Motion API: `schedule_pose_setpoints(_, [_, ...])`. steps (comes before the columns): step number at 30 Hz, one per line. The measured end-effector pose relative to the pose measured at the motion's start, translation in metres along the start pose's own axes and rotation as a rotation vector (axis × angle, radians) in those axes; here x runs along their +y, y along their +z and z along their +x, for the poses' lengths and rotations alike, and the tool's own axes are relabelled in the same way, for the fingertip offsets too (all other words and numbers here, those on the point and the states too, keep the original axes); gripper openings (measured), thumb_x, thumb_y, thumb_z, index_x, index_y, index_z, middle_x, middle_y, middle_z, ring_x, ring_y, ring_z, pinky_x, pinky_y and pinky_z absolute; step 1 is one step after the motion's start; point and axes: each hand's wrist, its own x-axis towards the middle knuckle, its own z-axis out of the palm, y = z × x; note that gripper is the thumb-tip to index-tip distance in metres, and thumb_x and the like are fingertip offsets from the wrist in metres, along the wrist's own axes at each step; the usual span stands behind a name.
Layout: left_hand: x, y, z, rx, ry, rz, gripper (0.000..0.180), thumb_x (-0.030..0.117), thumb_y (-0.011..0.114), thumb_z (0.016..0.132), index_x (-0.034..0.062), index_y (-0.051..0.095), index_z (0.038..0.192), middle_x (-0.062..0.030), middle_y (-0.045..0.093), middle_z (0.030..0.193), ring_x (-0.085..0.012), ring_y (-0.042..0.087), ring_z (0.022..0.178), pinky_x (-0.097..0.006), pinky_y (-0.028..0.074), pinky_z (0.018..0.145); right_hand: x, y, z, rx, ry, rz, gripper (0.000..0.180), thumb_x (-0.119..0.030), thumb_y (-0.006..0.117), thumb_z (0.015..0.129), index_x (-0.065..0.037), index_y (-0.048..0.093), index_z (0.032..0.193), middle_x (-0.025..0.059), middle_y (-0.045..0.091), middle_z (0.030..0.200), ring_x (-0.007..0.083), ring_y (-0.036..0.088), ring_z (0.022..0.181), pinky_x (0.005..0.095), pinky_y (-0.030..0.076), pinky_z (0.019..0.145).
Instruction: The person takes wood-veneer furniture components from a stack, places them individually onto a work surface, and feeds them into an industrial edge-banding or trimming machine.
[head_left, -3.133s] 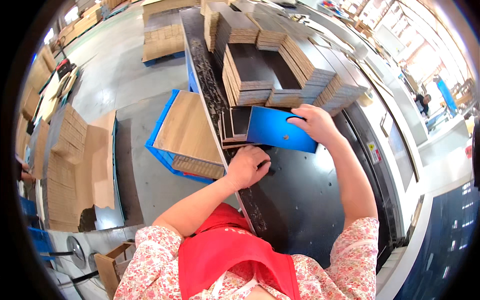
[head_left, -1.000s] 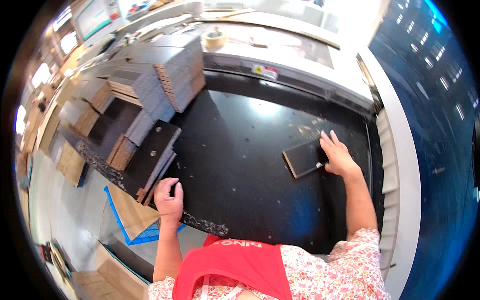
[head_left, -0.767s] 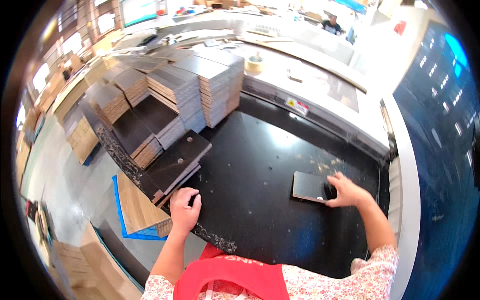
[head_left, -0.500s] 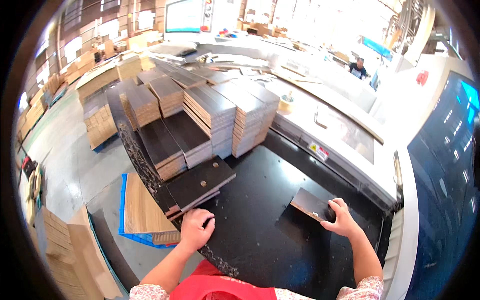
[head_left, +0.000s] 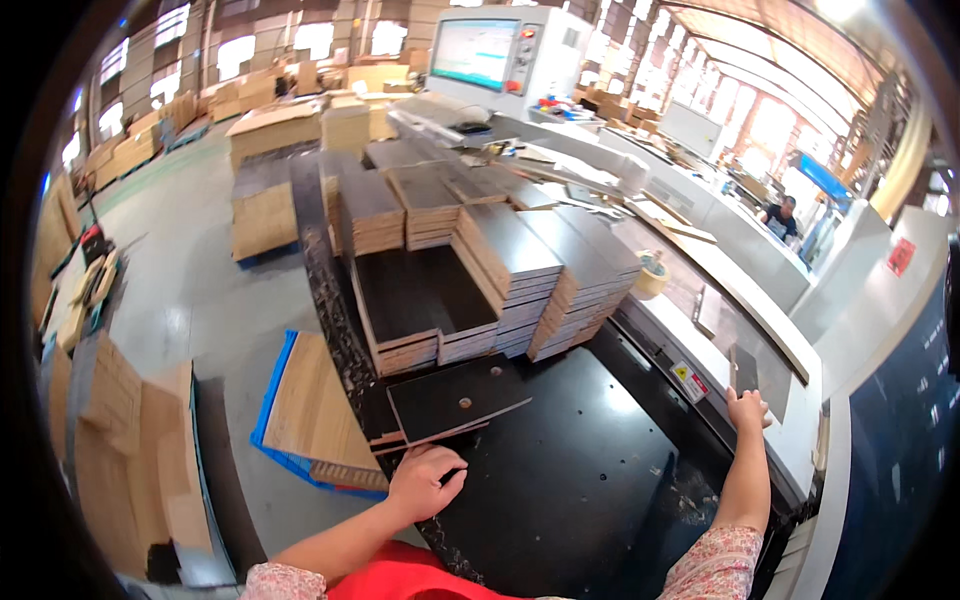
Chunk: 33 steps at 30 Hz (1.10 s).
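My right hand [head_left: 747,408] is stretched out over the white machine bed [head_left: 800,440]. It grips the near end of a small dark board [head_left: 744,366]. My left hand [head_left: 425,482] rests curled at the edge of the black table [head_left: 570,490], with nothing visible in its fingers. Just beyond that hand lies a dark panel with two round holes [head_left: 430,408], on top of other boards. Stacks of dark-faced boards with bare particleboard edges [head_left: 575,280] stand behind it, some higher than others.
A roll of yellowish tape [head_left: 651,275] and a narrow strip [head_left: 706,310] lie on the machine bed. Wood-faced panels [head_left: 310,400] sit on a blue pallet at left. A screen console [head_left: 475,52] stands behind; a person [head_left: 780,217] is far right.
My right hand has carried the small board from above the black table, forward and right, to the machine bed. My left hand stays by the table edge. The view has tilted up.
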Motion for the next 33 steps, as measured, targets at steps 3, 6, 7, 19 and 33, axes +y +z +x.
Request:
schedule_pose_setpoints(3, [0.001,0.000,0.000,-0.008,0.018,0.015,0.010,0.014,0.072,0.084,0.0070,0.072,0.091,-0.0081,0.071,0.095,-0.0295,0.067,0.094,-0.041,0.050,0.089,-0.039,-0.008,-0.017,0.269,-0.189,0.002,0.065,-0.057,0.053,0.097,-0.011,0.057,0.142,0.0177,0.038,0.158,0.0380,0.036,0.145,0.0579,0.037,0.112])
schedule_pose_setpoints(6, [-0.001,0.002,0.000,-0.039,-0.014,-0.018,0.011,0.017,0.070,0.086,0.0085,0.071,0.092,-0.0065,0.070,0.097,-0.0291,0.065,0.100,-0.042,0.047,0.093,-0.112,-0.026,-0.075,0.525,-0.785,0.451,0.055,-0.036,0.064,0.097,0.010,0.059,0.127,0.0320,0.045,0.147,0.0452,0.044,0.137,0.0471,0.037,0.114])
schedule_pose_setpoints(7, [-0.002,0.002,-0.001,-0.031,-0.026,-0.013,0.011,0.017,0.070,0.086,0.0085,0.071,0.092,-0.0065,0.070,0.097,-0.0292,0.065,0.100,-0.042,0.047,0.093,-0.146,-0.036,-0.113,0.574,-0.959,0.517,0.051,-0.029,0.070,0.093,0.011,0.060,0.122,0.0325,0.048,0.145,0.0453,0.045,0.136,0.0483,0.038,0.114])
schedule_pose_setpoints(19, [-0.003,0.003,0.000,-0.014,-0.017,-0.064,0.009,0.015,0.071,0.086,0.0082,0.071,0.093,-0.0068,0.072,0.097,-0.0288,0.067,0.098,-0.041,0.050,0.089,-0.374,-0.056,-0.381,0.377,-1.369,0.430,0.074,-0.059,0.068,0.085,-0.002,0.062,0.131,0.0271,0.048,0.148,0.0445,0.048,0.135,0.0535,0.037,0.109])
schedule_pose_setpoints(33, [-0.006,0.003,-0.003,0.030,-0.017,-0.115,0.008,0.013,0.072,0.085,0.0066,0.071,0.090,-0.0076,0.071,0.094,-0.0297,0.066,0.093,-0.041,0.050,0.087,-0.375,-0.085,-0.381,0.869,-1.544,0.208,0.036,-0.017,0.061,0.090,-0.014,0.060,0.126,0.0037,0.063,0.082,0.0183,0.069,0.073,0.0307,0.055,0.052])
